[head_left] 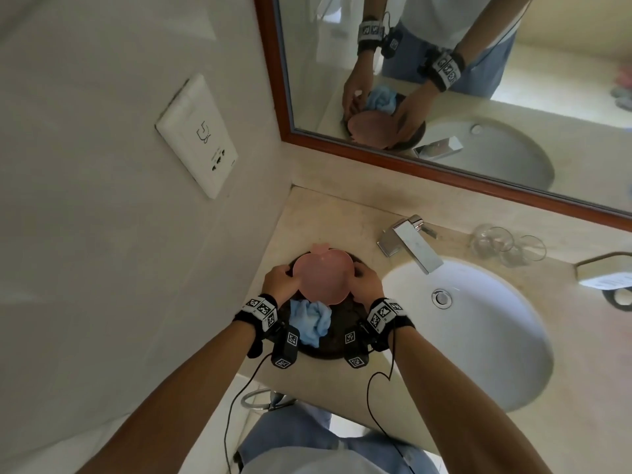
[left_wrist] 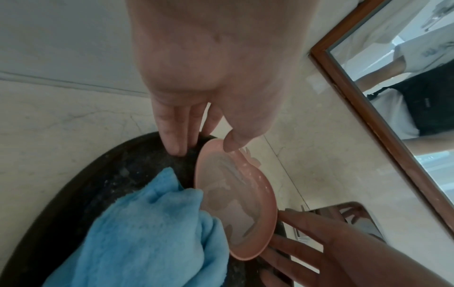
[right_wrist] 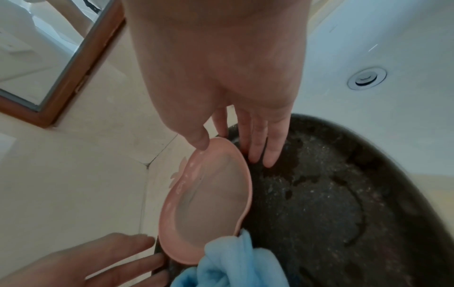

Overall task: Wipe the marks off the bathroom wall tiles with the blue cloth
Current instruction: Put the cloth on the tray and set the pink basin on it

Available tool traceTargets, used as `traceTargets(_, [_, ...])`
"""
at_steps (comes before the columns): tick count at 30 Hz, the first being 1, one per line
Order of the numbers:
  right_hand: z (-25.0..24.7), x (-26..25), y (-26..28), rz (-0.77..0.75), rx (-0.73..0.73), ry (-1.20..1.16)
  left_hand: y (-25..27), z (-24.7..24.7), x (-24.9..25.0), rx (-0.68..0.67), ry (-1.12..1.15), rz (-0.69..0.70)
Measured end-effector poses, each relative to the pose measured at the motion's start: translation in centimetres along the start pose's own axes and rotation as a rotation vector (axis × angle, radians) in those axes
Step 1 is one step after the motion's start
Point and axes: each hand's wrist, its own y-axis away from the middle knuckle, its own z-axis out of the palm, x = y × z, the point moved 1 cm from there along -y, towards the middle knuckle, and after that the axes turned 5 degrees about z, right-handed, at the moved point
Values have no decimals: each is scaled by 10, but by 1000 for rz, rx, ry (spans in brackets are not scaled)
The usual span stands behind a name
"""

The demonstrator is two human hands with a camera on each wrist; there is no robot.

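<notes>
While the pink dish [head_left: 323, 277] is held by both hands over the dark round tray [head_left: 342, 331] at the centre of the head view, the blue cloth [head_left: 310, 321] lies crumpled and untouched on the tray, just below the dish in the frame and touching its near edge. The left hand [head_left: 278, 280] is pinched on the dish's left rim, thumb on top and fingers underneath, as the left wrist view shows; the right hand [head_left: 367, 282] is set the same way on the right rim, thumb over the lip and fingers reaching down behind it to the tray. A film of liquid appears to lie in the dish, though what it is cannot be told.

The step in hand is judged to be the shifting of the dish, so that the cloth can be reached or wetted. It would be done well if the dish were kept level, since the liquid sits shallow and the rim is low. An even lift from both sides is advised, and the dish is best set down flat on the counter [head_left: 328, 217] before one grip is freed for the cloth. The wall tiles [head_left: 102, 268] fill the left of the frame.
</notes>
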Motion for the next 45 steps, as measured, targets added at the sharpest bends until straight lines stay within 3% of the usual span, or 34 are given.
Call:
traceTargets(4, [-29,-2,18,-24,88,16,16,-8,19,43,-117,115])
traceTargets(9, [-81,27,35,-76,234,-139,49,5,66,97,-161,391])
traceTargets(14, [-157,63,79,-134,426,-286,98,57,122,-12,-261,666])
traceTargets(20, [-254,152,134,-113,663,-404,158,178,181,-235,-229,858])
traceTargets(31, [-440,367,237,78,1081,-530,264,454,259,-518,-313,989])
traceTargets(35, [-487,412,252,118,1054,-492,281,527,279,-535,-369,982])
traceTargets(38, [-518,422,238,76,937,-434,280,567,289,-536,-404,939])
traceTargets(42, [-537,427,196,89,756,-397,270,596,291,-531,-457,861])
traceTargets(45, [-532,431,175,90,794,-388,264,601,284,-515,-484,836])
